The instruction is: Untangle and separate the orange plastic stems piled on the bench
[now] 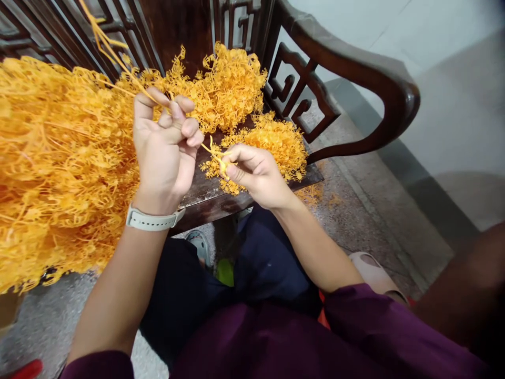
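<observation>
My left hand is closed in a pinch round a thin yellow plant stem, which runs up and to the left out of its fingers. Lower and to the right, my right hand pinches the stem's other end, where small yellow side shoots branch off. A short length of stem shows between the two hands. Behind the left hand lies a large heap of frilly orange-yellow foliage. Two smaller clumps, one farther back and one beside my right hand, rest on the dark wooden bench.
The wooden bench seat has a carved armrest curving out on the right and a slatted back. Loose orange bits lie on the speckled floor. A pale wall stands to the right.
</observation>
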Demonstrator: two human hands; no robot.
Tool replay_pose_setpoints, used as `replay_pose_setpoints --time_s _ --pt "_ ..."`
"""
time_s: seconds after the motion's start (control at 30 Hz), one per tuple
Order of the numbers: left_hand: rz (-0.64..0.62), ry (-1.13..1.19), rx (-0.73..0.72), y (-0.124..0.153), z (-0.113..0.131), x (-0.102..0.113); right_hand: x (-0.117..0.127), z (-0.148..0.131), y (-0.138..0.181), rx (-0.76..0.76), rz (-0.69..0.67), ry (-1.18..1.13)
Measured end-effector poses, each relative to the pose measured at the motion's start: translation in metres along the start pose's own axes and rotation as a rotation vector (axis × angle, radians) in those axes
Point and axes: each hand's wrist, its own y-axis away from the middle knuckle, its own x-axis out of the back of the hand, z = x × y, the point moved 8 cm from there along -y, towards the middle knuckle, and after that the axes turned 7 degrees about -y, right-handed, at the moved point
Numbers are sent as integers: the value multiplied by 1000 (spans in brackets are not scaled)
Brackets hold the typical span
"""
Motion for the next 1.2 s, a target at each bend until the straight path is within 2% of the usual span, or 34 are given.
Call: replay_pose_setpoints --time_s 0.17,0.23,0.3,0.37,0.4,0.47,0.53,0.63,0.7,0.77,0.83,0.93,1.0,1.1,1.2 --pt "-15 28 -81 16 26 -24 -13 0 -5 -44 -190 36" --pt "-5 70 -77 14 34 -30 -28 3 2 -73 -312 32" --pt "57 157 -77 4 44 -20 -58 9 20 -112 -576 74" --pt "147 255 -66 -11 53 1 -90 15 47 -151 -869 161" --pt "186 287 -54 -18 55 14 -98 17 54 -155 -922 202" --pt "182 276 24 -28 54 30 -97 14 52 -136 -832 248" --pt "119 207 96 -28 49 34 -70 8 35 -111 -600 323" --pt "-47 18 161 -14 44 20 14 5 9 -108 -99 513" --pt "-148 -75 221 -3 40 5 74 9 4 -121 225 596" --pt "-201 -115 276 4 37 -5 112 20 6 -173 356 660" --pt "-233 -124 305 7 36 -12 132 27 10 -197 407 742" --pt "-304 -98 341 11 31 -22 138 21 20 -187 491 829" --pt "-375 -61 373 16 28 -29 129 15 26 -165 527 737" --pt "-481 31 422 25 24 -38 96 15 28 -147 443 387" --pt "-540 108 462 32 22 -42 52 29 28 -237 307 12"
